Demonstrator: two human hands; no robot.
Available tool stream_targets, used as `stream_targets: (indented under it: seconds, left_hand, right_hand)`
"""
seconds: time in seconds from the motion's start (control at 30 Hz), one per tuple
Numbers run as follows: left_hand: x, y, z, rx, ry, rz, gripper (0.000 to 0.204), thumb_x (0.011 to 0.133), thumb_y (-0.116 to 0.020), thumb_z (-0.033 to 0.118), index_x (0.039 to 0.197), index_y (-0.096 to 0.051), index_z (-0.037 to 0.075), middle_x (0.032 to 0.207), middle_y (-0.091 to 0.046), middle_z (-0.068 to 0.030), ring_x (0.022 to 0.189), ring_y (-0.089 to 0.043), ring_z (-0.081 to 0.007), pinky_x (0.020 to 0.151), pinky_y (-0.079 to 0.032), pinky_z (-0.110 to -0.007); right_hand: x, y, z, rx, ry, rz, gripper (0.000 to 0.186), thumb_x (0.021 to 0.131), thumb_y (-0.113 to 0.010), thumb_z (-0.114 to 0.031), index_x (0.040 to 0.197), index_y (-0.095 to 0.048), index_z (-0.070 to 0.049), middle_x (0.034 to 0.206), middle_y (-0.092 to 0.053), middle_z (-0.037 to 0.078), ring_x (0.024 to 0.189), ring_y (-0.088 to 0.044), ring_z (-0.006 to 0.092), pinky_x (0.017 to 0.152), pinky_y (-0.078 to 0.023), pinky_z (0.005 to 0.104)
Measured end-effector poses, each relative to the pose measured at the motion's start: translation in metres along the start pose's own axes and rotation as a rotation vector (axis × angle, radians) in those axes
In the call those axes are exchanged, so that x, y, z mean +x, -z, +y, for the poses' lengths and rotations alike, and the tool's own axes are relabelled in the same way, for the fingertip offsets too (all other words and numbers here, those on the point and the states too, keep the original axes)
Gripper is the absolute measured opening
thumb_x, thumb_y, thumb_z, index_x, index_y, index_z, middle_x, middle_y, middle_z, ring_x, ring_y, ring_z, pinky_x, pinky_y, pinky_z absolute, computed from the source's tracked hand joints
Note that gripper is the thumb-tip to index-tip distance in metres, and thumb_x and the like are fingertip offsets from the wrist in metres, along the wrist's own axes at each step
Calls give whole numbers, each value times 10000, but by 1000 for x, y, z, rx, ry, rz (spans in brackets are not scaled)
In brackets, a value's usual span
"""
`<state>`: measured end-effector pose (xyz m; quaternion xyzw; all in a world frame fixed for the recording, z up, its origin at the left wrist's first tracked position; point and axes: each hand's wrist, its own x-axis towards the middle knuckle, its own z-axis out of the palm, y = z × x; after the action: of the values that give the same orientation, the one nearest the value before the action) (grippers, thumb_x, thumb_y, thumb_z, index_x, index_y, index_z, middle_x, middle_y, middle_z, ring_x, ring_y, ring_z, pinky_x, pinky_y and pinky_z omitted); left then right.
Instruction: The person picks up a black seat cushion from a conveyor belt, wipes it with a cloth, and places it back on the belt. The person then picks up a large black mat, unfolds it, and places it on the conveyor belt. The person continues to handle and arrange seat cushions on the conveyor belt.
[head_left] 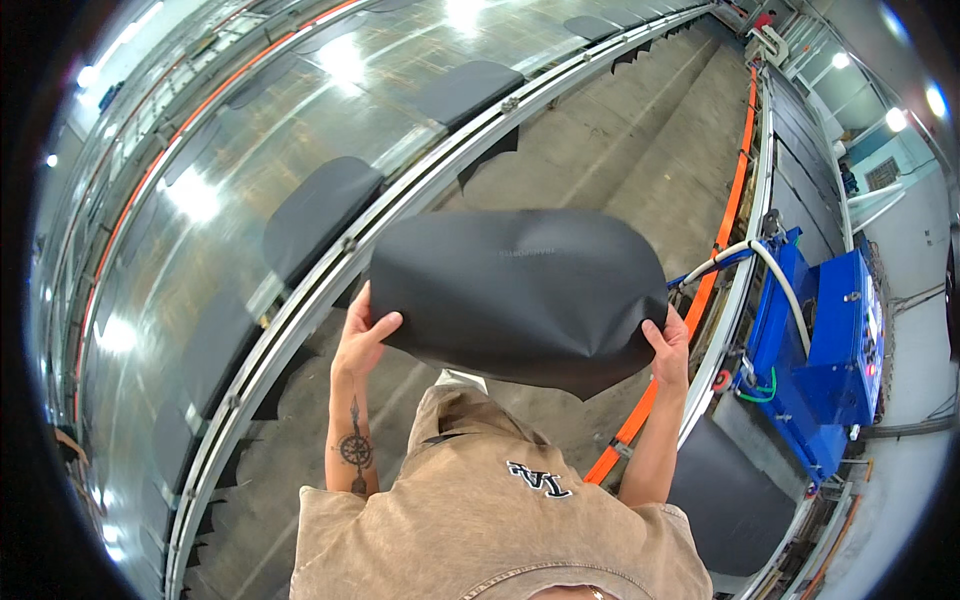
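Note:
A dark grey, flexible sheet with rounded far corners [500, 290] is stretched out in front of me between both hands. My left hand [362, 330] pinches its left edge, the thumb on top and the fingers hidden underneath. On the other side, my right hand [668, 340] grips the right edge near the lower corner, where the material creases and puckers. Faint lettering shows near the far edge. The near edge sags to a blunt point at the lower right.
To the left runs a long glossy table [230, 180] with a metal rail edge; similar dark sheets [325, 215] lie on it. An orange strip [735, 200] borders the right-hand table. A blue machine [835, 340] with a pale hose stands there. Another dark sheet [735, 500] lies at lower right.

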<state>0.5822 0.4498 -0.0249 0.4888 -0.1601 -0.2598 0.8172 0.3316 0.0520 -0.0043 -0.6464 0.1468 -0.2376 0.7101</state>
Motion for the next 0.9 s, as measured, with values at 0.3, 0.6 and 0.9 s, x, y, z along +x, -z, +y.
stream_targets:
  seconds: [0.3,0.6,0.9]
  left_hand:
    - [223,-18,-9,3,-89,251,430,955,-679,74,1356,-557,-23,1259,-656,-78,1142,-613,-152,1004,-470,-309]
    - [364,-5,1,-58,-26,468,421,950,-671,58,1347,-552,-19,1256,-653,-92,1112,-632,-147,968,-508,-304]
    - [498,-22,-16,-76,-98,770,396,957,-660,64,1327,-557,-34,1280,-635,-97,1112,-624,-152,984,-492,-297]
  right_hand:
    - [257,20,-19,-190,76,169,194,962,-698,-157,996,-726,31,855,-658,-43,742,-528,40,680,-408,218]
    - [490,0,-7,-177,3,12,185,943,-707,-136,981,-726,44,875,-694,1,752,-577,59,693,-446,227]
    - [731,-21,61,-218,-100,-240,141,930,-717,-102,953,-723,37,868,-687,-14,720,-552,45,664,-431,221]
